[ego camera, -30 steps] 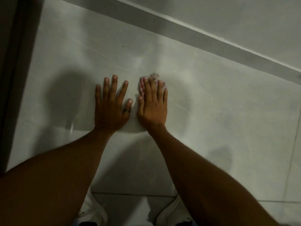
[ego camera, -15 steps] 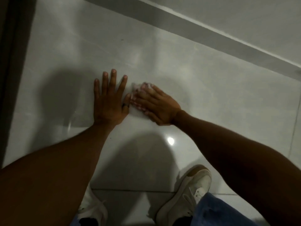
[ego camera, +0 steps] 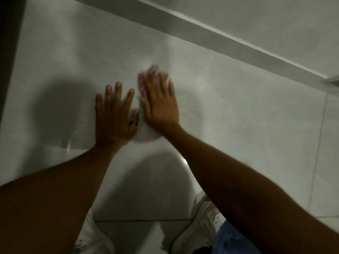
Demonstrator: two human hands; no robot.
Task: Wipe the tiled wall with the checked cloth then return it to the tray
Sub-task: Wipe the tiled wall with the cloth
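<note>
My right hand [ego camera: 160, 103] lies flat on the glossy grey tiled wall [ego camera: 238, 114], pressing the checked cloth [ego camera: 145, 79] against it. Only a blurred pale and pinkish edge of the cloth shows past my fingertips and beside my index finger. My left hand [ego camera: 114, 118] rests flat on the wall just to the left, fingers spread, holding nothing, with a dark ring on the thumb. The tray is not in view.
A lighter band [ego camera: 211, 37] runs diagonally across the wall above my hands. A dark door frame [ego camera: 9, 52] borders the left edge. Below, my white shoes [ego camera: 198, 230] and blue jeans [ego camera: 231, 241] stand on the tiled floor by a grout line [ego camera: 143, 219].
My right hand has swung from pointing left to pointing up, sliding the cloth upward and slightly right on the wall. My left hand has stayed flat in place.
</note>
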